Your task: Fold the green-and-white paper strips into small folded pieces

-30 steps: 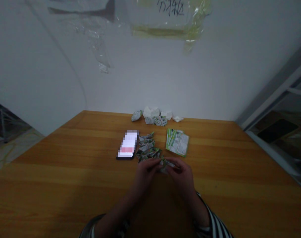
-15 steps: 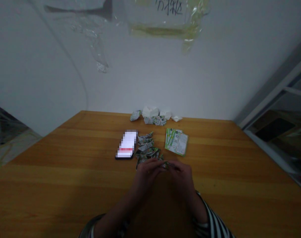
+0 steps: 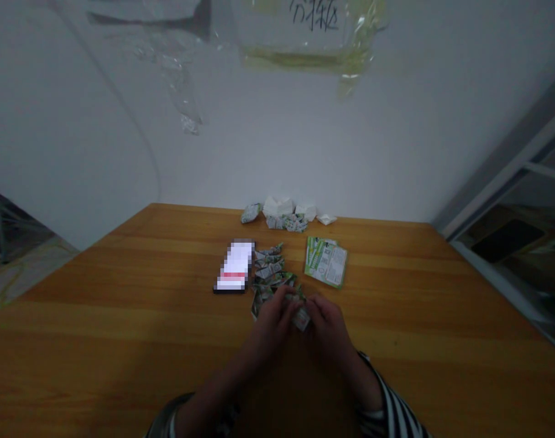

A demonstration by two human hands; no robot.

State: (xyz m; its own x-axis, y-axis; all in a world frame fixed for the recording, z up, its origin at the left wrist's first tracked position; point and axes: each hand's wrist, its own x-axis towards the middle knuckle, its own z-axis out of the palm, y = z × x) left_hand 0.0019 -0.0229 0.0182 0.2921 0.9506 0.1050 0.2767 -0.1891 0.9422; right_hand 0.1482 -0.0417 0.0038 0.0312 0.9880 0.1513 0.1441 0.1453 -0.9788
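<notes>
Between my two hands is a small piece of green-and-white printed paper (image 3: 301, 317), partly hidden by the fingers. My left hand (image 3: 274, 317) is closed on its left side, and my right hand (image 3: 327, 319) pinches its right edge. Just beyond the left hand lie several folded paper pieces (image 3: 269, 266) with the same print, in a column. To the right of that column rests a short stack of flat green-and-white printed sheets (image 3: 327, 261).
A phone (image 3: 234, 265) with a lit, blurred screen lies left of the folded pieces. Crumpled white tissues (image 3: 278, 207) and more crumpled printed paper (image 3: 286, 222) sit at the back of the wooden table (image 3: 122, 274), against the wall (image 3: 268, 134). A metal shelf (image 3: 510, 201) stands at right.
The paper between my hands has turned so that a pale face shows below the fingers. My hands have shifted slightly and the fingertips are a little further apart.
</notes>
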